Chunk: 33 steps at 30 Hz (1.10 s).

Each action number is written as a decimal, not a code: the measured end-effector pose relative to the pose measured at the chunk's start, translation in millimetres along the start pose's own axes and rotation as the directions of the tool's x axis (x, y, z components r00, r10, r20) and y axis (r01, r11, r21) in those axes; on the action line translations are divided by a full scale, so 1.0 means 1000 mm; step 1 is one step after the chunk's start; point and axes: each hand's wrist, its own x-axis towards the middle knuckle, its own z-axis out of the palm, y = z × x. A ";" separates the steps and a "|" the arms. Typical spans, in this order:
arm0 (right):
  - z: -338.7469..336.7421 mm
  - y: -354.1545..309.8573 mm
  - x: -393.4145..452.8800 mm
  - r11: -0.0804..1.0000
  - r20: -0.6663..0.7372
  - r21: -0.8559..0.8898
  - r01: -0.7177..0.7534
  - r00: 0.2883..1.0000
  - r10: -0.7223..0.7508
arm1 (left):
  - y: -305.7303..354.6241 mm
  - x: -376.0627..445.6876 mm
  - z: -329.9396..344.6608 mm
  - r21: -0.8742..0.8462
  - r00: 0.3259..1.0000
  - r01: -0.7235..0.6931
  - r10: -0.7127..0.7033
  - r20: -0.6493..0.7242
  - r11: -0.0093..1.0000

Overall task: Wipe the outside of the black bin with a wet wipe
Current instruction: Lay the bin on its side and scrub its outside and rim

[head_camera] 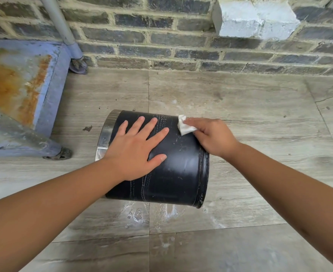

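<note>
The black bin (173, 173) lies on its side on the tiled floor, its silver rim (105, 132) facing left and its base to the right. Wet streaks run across its wall. My left hand (136, 150) rests flat on top of the bin, fingers spread. My right hand (212, 136) presses a folded white wet wipe (183, 126) against the bin's far upper side, near the base end.
A rusty blue metal cart (20, 91) on small wheels (79, 64) stands at the left. A dark brick wall (181, 36) runs along the back. Wet patches (142, 213) mark the grey floor tiles in front of the bin.
</note>
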 end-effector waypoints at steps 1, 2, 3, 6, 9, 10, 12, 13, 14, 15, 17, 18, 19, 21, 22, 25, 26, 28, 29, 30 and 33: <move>0.001 -0.002 -0.006 0.999 -0.010 -0.019 0.038 0.999 -0.038 | 0.000 0.000 0.000 0.004 1.000 -0.008 0.008 -0.001 1.000; 0.002 -0.005 -0.012 0.996 -0.026 -0.042 0.077 0.997 -0.078 | -0.001 0.001 0.000 0.006 1.000 -0.012 0.012 0.001 1.000; 0.002 -0.008 -0.018 0.990 -0.042 -0.070 0.122 0.991 -0.125 | 0.000 0.001 0.000 0.008 1.000 -0.014 0.014 0.007 1.000; 0.007 -0.020 -0.038 0.950 -0.032 -0.175 0.259 0.963 -0.268 | -0.001 0.004 -0.002 0.008 1.000 -0.013 0.013 0.025 1.000; 0.018 -0.035 -0.060 0.910 0.004 -0.227 0.347 0.935 -0.356 | -0.001 0.006 -0.003 0.006 0.999 -0.012 0.012 0.034 1.000; 0.024 -0.039 -0.067 0.900 0.012 -0.219 0.378 0.923 -0.385 | -0.001 0.006 -0.004 0.006 0.999 -0.015 0.015 0.035 1.000; 0.040 -0.048 -0.081 0.874 0.029 -0.176 0.452 0.890 -0.455 | -0.002 0.005 -0.005 0.004 0.999 -0.020 0.020 0.040 1.000; 0.049 -0.051 -0.089 0.864 0.035 -0.154 0.480 0.876 -0.481 | -0.002 0.006 -0.006 -0.001 0.999 -0.021 0.021 0.042 1.000; 0.058 -0.054 -0.097 0.855 0.041 -0.136 0.500 0.865 -0.500 | -0.003 0.007 -0.007 -0.009 0.999 -0.018 0.019 0.049 1.000; 0.066 -0.057 -0.105 0.847 0.062 -0.116 0.518 0.855 -0.515 | -0.004 0.009 -0.009 -0.011 0.998 -0.017 0.017 0.061 1.000; 0.078 -0.063 -0.119 0.823 0.204 -0.077 0.562 0.817 -0.539 | -0.005 0.013 -0.011 -0.018 0.997 -0.028 0.029 0.078 0.999; 0.082 -0.065 -0.126 0.828 0.300 -0.037 0.560 0.796 -0.525 | -0.006 0.014 -0.012 -0.042 0.996 -0.041 0.044 0.077 0.998; 0.081 -0.068 -0.129 0.855 0.375 0.031 0.517 0.787 -0.490 | -0.009 0.015 -0.015 -0.078 0.996 -0.053 0.059 0.074 0.996; 0.073 -0.072 -0.127 0.917 0.405 0.221 0.333 0.824 -0.397 | -0.020 0.012 -0.019 -0.155 0.998 -0.042 0.047 0.030 0.987; 0.064 -0.073 -0.122 0.922 0.342 0.324 0.212 0.882 -0.323 | -0.028 0.008 -0.022 -0.171 1.000 -0.023 0.021 -0.010 0.985; 0.034 -0.081 -0.083 0.728 0.142 0.676 -0.113 0.990 0.021 | -0.063 -0.028 -0.017 -0.159 0.992 0.066 -0.082 -0.096 0.985; 0.022 -0.077 -0.061 0.661 0.095 0.736 -0.143 0.990 0.107 | -0.068 -0.040 -0.014 -0.155 0.991 0.064 -0.081 -0.109 0.986; 0.006 -0.071 -0.014 0.601 0.016 0.785 -0.149 0.975 0.222 | -0.072 -0.068 -0.003 -0.177 0.993 0.027 -0.047 -0.108 0.984; 0.000 -0.066 0.010 0.579 -0.013 0.798 -0.168 0.955 0.296 | -0.071 -0.078 0.003 -0.213 0.994 0.011 -0.033 -0.104 0.977; -0.003 -0.060 0.030 0.556 -0.031 0.809 -0.191 0.930 0.365 | -0.069 -0.085 0.008 -0.259 0.995 0.004 -0.030 -0.096 0.966; 0.004 -0.040 0.073 0.686 -0.068 0.675 -0.271 0.903 0.424 | -0.065 -0.090 0.021 -0.336 0.993 -0.004 -0.036 -0.111 0.942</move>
